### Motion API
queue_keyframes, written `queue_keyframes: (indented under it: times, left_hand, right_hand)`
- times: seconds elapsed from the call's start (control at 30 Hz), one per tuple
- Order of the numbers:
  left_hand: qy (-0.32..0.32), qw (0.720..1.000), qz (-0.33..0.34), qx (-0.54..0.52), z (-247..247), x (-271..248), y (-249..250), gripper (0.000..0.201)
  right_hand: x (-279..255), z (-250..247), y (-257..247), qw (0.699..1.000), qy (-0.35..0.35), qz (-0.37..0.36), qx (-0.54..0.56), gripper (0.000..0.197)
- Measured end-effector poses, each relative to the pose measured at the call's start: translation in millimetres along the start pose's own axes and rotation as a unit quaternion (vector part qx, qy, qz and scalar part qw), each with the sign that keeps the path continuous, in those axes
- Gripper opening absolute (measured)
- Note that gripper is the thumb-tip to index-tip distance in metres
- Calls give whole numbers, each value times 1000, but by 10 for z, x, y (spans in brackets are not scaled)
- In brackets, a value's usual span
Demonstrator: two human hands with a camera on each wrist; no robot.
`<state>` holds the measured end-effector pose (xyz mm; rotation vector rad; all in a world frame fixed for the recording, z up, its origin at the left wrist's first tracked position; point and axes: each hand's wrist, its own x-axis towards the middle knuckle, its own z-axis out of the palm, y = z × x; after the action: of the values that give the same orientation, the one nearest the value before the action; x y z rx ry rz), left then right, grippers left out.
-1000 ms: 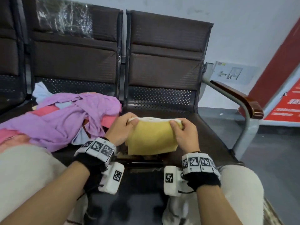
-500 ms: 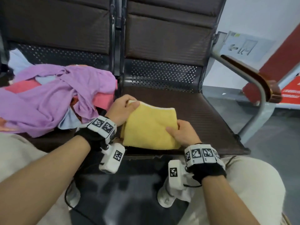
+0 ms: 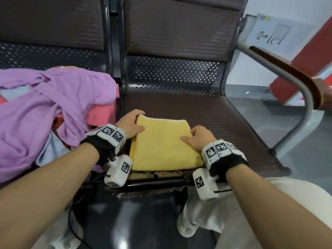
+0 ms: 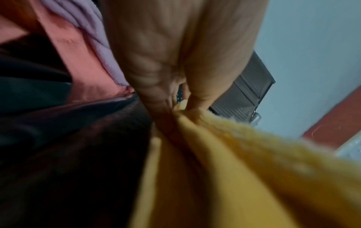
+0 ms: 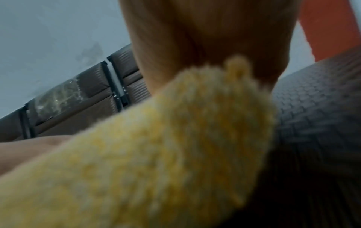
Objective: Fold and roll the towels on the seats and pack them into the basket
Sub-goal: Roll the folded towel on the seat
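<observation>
At the near edge of the brown seat (image 3: 233, 123), a folded yellow towel (image 3: 161, 146) is laid flat, its front edge just at the seat's lip and a lower layer showing at its 9 o'clock side. The towel is held at both sides. At its 3 o'clock edge the right hand (image 3: 199, 139) is set, thumb laid on top and fingers curled under the edge, so the fold is pinched there. At its 10 o'clock corner the left hand (image 3: 130, 125) is closed on the cloth; in the left wrist view the corner is seen nipped between thumb and fingers.

The towel is judged soft, light and limp, with a fluffy pile that should not slip but will sag and unfold if lifted by one corner. For rolling, it would best be taken along a short edge with both hands, the layers kept pressed together.

Further off at 9 to 10 o'clock, on the neighbouring seat, a heap of unfolded towels is piled: purple (image 3: 53, 105) on top, pink (image 3: 100, 114) and pale blue (image 3: 52, 150) beneath. No basket is seen in any view.
</observation>
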<state>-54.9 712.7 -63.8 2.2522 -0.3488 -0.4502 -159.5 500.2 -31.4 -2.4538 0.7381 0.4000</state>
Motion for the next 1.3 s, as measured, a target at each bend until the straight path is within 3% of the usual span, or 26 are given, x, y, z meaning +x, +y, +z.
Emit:
queue_keyframes:
  times: [0.07,0.17,0.23,0.33,0.37,0.43,0.5,0.53,0.6,0.67,0.83,0.87,1.0,1.17,1.23,1.3]
  left_hand:
    - [12,1000,5,13,21,-57,-7,65]
    - [46,997,32,56,67,-219,47,68]
    - [76,991,91,57,104,-392,102,49]
    - [-14,984,166,64,186,-644,142,16]
    - [-59,977,181,101,220,-711,144,16]
    - [-123,953,190,199,267,-794,110,47]
    - [-135,934,187,274,264,-841,96,71]
    - [-127,928,192,294,249,-865,96,70]
    - [-102,923,214,304,205,-905,106,50]
    - [-85,924,229,295,153,-950,129,33]
    - [-89,955,190,211,-10,-1020,181,17]
    - [-101,960,174,195,-48,-1019,196,11]
    - [-197,970,97,101,-219,-974,216,6]
    - [-195,980,36,1,-358,-766,65,18]
    - [-209,978,17,-19,-370,-638,18,17]
    - [-205,978,16,38,-359,-488,-24,12]
  right_hand:
    - [-63,-17,-2,999,31,-22,-16,55]
    - [-236,-11,23,982,109,-145,-56,38]
    - [-341,-6,44,968,55,-220,-103,28]
    - [-458,47,110,953,-69,-215,-202,57]
    - [-479,74,133,952,-76,-208,-214,64]
    - [-519,140,156,951,-46,-221,-211,55]
    - [-560,168,145,950,3,-247,-189,33]
    - [-585,168,135,952,17,-252,-174,24]
    - [-616,139,128,957,12,-249,-150,18]
    - [-659,100,131,959,-15,-243,-146,26]
    - [-764,55,119,945,-81,-249,-194,73]
    - [-764,46,111,941,-83,-254,-208,75]
    - [-693,-69,65,944,-48,-283,-163,51]
    - [-429,-133,-33,969,-38,-242,10,35]
    - [-301,-90,-48,973,-41,-228,9,33]
    - [-178,-8,-51,977,-45,-207,-15,29]
